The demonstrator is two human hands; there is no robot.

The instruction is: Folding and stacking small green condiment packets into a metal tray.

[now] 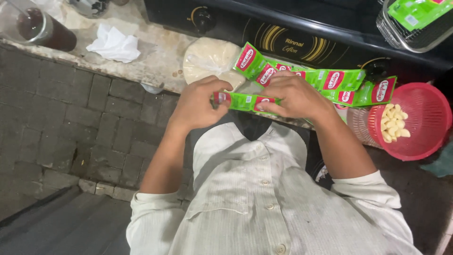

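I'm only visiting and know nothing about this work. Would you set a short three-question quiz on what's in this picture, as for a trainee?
1. True or false: both hands grip one green sachet.
2. What lies in the red basket: A) peeled garlic cloves, B) eggs, C) coins?
3. Fill in: the crumpled white tissue lies on the ____ counter.

Key
1. True: left hand and right hand hold its two ends.
2. A: pale garlic cloves sit against the basket's inner wall.
3. Stone: the stone counter, beside the black stove.
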